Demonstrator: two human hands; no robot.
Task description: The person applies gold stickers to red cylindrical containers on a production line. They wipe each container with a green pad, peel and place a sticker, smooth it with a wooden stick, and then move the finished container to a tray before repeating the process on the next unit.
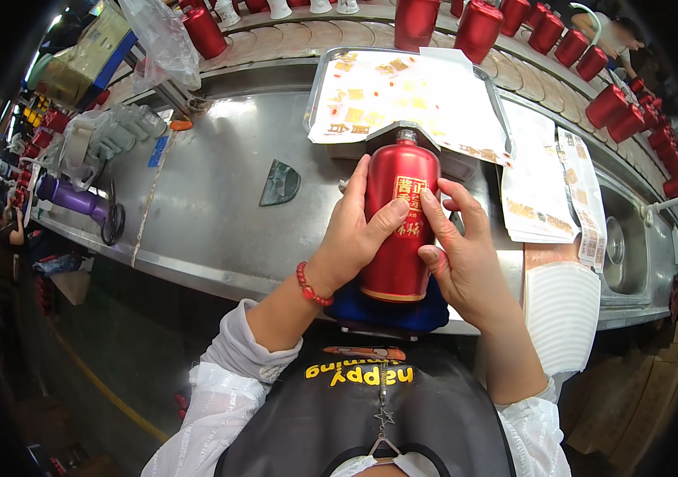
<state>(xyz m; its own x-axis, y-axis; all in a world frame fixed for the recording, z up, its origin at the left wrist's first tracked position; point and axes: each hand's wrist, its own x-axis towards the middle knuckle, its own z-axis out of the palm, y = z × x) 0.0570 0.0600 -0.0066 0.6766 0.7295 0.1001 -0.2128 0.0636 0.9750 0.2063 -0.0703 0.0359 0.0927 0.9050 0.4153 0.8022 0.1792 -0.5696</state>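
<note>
One purple tool point(73, 195) well left of the red bottle point(391, 250); nearer it, a dark plate point(280, 184). Bottle between the hands: left hand point(355, 230) curled around its left side, thumb on gold print point(409, 186); right hand point(468, 248) half-spread alongside, index fingertip on print. Right of the bottle, white sheets point(536, 187).

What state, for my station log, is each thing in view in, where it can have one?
Red bottle: held, printed front facing up, neck pointing forward; whether capped, unclear.
Left hand: closed on the bottle's left side, thumb on its front.
Right hand: fingers bent, index fingertip at the bottle's front.
Tray: bearing printed sheets.
Plastic bag: crumpled.
Purple tool: lying down, power unclear.
White tap: flow unclear.
</note>
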